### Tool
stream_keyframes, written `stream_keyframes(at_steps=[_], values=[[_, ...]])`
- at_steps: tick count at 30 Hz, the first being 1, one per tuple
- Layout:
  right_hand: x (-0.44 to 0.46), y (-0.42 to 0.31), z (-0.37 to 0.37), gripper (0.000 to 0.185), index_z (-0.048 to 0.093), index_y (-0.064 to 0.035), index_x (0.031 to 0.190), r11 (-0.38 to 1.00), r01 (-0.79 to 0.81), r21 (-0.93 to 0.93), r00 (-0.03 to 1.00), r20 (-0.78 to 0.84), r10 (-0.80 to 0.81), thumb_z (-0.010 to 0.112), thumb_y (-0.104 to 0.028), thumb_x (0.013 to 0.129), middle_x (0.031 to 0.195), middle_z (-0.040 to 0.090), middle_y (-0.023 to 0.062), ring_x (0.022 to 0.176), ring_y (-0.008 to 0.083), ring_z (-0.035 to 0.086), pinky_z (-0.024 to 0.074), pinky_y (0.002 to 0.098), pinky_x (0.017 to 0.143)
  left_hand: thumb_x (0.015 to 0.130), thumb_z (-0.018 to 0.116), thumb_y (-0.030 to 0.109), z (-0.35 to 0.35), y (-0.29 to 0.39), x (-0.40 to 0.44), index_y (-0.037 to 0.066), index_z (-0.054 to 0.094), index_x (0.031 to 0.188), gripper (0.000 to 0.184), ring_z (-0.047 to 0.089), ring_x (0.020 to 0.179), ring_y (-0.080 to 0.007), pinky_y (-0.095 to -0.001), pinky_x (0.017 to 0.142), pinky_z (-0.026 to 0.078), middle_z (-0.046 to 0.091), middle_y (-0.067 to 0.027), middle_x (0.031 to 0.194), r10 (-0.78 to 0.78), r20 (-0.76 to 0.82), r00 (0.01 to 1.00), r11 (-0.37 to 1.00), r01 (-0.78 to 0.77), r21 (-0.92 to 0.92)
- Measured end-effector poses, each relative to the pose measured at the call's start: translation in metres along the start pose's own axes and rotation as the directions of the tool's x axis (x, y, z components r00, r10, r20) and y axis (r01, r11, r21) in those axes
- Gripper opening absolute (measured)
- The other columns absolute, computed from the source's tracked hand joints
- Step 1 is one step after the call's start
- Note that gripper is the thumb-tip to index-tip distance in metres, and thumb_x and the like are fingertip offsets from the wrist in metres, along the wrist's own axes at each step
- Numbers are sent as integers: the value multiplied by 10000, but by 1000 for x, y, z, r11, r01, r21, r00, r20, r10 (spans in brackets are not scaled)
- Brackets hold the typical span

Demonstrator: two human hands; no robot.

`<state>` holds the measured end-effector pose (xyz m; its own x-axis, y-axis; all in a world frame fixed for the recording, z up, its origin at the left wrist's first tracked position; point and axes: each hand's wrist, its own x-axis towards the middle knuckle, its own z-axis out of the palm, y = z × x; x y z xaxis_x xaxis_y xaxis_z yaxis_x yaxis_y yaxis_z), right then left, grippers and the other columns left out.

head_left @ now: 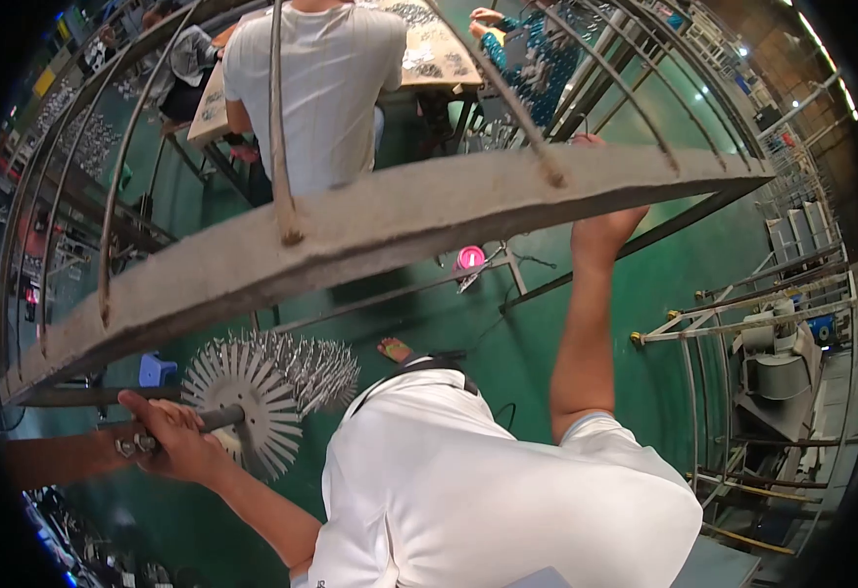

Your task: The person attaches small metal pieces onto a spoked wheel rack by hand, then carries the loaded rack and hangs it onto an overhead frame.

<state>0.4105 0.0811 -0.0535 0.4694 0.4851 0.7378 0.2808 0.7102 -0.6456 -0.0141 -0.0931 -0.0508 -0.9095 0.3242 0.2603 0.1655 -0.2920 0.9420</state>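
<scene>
My left hand (176, 439) is closed around the end of a metal shaft (221, 418), beside a brown bar (67, 461) with bolts. On that shaft sits a slotted round disc (258, 392), with many small metal pieces (321, 370) clustered behind it. A long grey metal beam (390, 218) with thin rods crosses the view in front of me. My right arm reaches up to the beam's right part. My right hand (607, 220) is at the beam, partly behind it, and its fingers are mostly hidden.
A person in a light shirt (321, 93) sits beyond the beam at a table (444, 59) with small parts. Another person in a patterned sleeve (537, 73) is behind. A blue stool (157, 369) stands at left, metal racks (762, 318) at right.
</scene>
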Motion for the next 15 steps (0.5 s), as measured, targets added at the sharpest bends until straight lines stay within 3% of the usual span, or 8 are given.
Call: stream_keyframes(at_steps=[1, 4, 8, 12, 15], values=[[-8, 2, -8, 108, 733, 46, 949, 991, 2, -137, 999, 34, 3, 740, -15, 859, 849, 718, 30, 725, 60, 612, 468, 209, 681, 940, 734, 345, -1, -2, 1, 139, 401, 569, 540, 323, 383, -93, -280, 389, 270, 406, 1, 492, -1, 1, 1000, 1000, 1, -3], [-35, -9, -14, 100, 729, 47, 946, 969, -246, 17, 969, 43, 245, 742, -8, 863, 844, 699, 4, 723, 42, 577, 432, 188, 661, 937, 737, 342, -1, -1, -1, 138, 400, 568, 540, 327, 388, -91, -278, 388, 273, 404, 1, 492, -14, 1, 1000, 1000, 14, -11], [-55, -26, -6, 91, 721, 55, 966, 933, -359, -1, 909, 229, 350, 729, 7, 890, 843, 655, -17, 727, 28, 530, 393, 171, 645, 980, 687, 239, -13, -16, 8, 108, 466, 603, 456, 353, 370, -100, -272, 370, 329, 416, -8, 485, -50, -8, 999, 997, 50, -67], [-80, -39, 7, 82, 703, 80, 973, 920, -391, 14, 800, 500, 332, 680, 27, 914, 831, 563, -8, 748, 47, 468, 336, 187, 638, 945, 734, 272, -12, -14, 6, 125, 449, 579, 487, 362, 398, -79, -261, 380, 283, 424, 10, 504, 67, 30, 997, 998, -66, -24], [-104, -47, 16, 83, 691, 88, 963, 885, -465, 15, 669, 661, 340, 676, 37, 899, 819, 526, 6, 740, 77, 449, 327, 207, 642, 945, 731, 282, 6, 2, -9, 114, 458, 565, 497, 389, 383, -83, -257, 380, 293, 433, 12, 479, 133, -53, 990, 987, -128, 100]])
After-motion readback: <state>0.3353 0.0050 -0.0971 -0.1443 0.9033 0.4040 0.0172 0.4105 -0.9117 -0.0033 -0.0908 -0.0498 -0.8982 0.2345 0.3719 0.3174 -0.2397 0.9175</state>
